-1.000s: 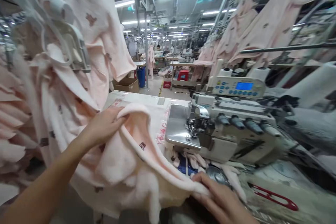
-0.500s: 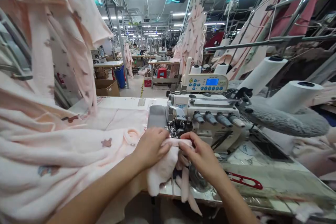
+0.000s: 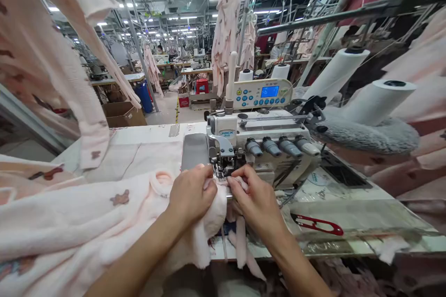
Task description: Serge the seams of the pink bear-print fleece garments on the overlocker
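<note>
Bright, cool-white light from rows of ceiling strip lights (image 3: 188, 17), soft shadows beneath the table (image 3: 351, 206) edge, mild sheen on its top, wide-angle bending toward the edges, hanging fabric (image 3: 42, 55) blurred at left, centre sharp

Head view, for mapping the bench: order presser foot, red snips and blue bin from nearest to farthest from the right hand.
1. Presser foot, at the right hand fingertips.
2. Red snips, just to its right.
3. Blue bin, far back left.

Red snips (image 3: 317, 224) lie near right; white thread cones (image 3: 378, 102) stand far right; a cardboard box (image 3: 123, 113) sits far left.
</note>
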Demonstrator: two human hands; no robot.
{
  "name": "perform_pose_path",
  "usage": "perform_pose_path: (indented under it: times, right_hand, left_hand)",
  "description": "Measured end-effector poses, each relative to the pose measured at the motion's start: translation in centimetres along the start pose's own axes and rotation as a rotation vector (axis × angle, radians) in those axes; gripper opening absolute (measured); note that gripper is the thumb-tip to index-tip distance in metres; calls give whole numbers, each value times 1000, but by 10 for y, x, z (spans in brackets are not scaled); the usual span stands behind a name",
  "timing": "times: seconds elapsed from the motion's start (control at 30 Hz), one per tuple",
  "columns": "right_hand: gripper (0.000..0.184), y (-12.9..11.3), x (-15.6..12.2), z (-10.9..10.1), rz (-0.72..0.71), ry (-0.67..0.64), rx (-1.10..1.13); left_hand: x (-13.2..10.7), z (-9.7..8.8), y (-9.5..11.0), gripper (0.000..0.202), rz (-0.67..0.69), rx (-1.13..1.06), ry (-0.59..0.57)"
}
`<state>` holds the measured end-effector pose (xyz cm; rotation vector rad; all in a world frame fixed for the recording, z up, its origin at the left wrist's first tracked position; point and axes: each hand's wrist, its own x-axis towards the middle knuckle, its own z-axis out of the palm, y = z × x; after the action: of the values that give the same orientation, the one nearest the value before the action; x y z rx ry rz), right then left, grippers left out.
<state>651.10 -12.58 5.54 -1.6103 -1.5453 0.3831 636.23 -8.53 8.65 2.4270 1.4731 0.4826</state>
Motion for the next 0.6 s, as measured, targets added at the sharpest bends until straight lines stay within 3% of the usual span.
perform_pose_path:
  times: [0.27, 0.33, 0.43, 0.47, 0.53, 0.6]
  right_hand:
    - [18, 0, 0, 12, -130, 129, -188]
    - [21, 1, -10, 13, -215, 255, -248]
    - [18, 7, -34, 14, -314, 551, -250]
    - [17, 11, -43, 16, -305, 573, -198]
    - [18, 16, -55, 24, -197, 403, 10]
    - [34, 18, -58, 35, -24, 93, 288]
  left_hand:
    - [2, 4, 4, 15, 32, 196, 39]
    - [2, 3, 3, 16, 39, 206, 46]
    - [0, -1, -1, 19, 64, 179, 46]
    - [-1, -3, -2, 21, 75, 163, 40]
    - [-1, -6, -6, 21, 92, 119, 25]
    - [0, -8, -10, 18, 91, 61, 13]
